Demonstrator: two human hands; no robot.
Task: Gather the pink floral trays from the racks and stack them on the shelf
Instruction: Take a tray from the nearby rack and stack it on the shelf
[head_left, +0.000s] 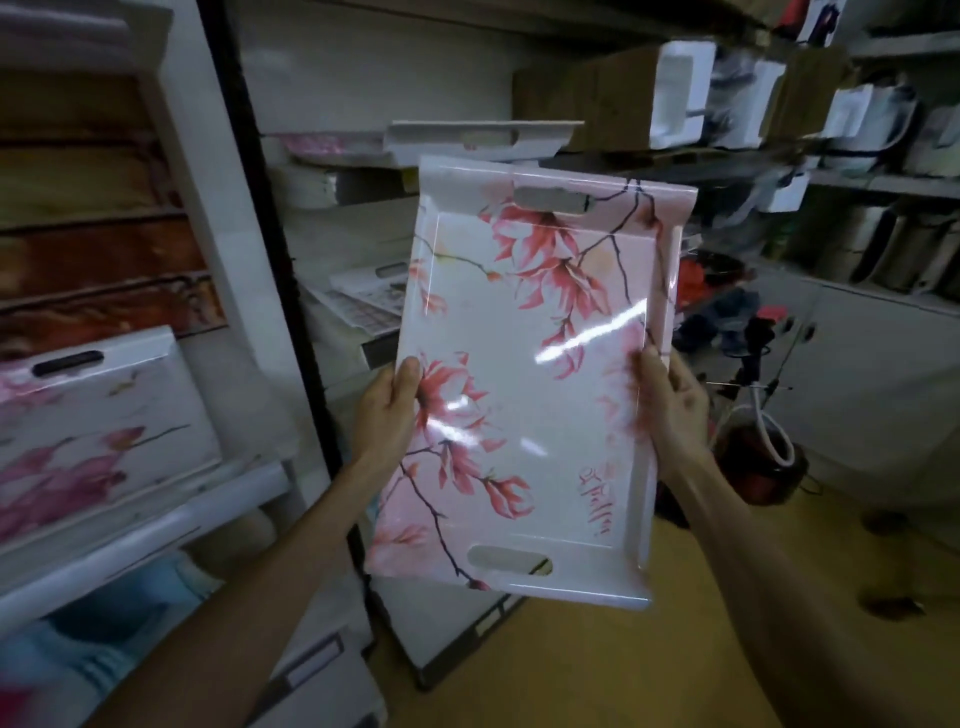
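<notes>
- Between both hands, a pink floral tray (524, 374) is hanging upright in mid-air, glossy face toward the camera.
- Left hand (387, 410) and right hand (670, 395) are gripping its long edges, thumbs on the face, fingers curling behind.
- Behind the tray, a white shelf (358, 218) is carrying stacked trays (467, 137).
- Left of the tray, another floral tray (98, 421) is leaning in a rack (156, 525).
- Below the tray, a yellowish floor (597, 665) is showing.

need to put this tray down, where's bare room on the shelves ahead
Both hands, left and right, hold the pink floral tray. The white tray stack has a bare top. The shelf below is bare beside the patterned tray. The right shelves are crowded.
</notes>
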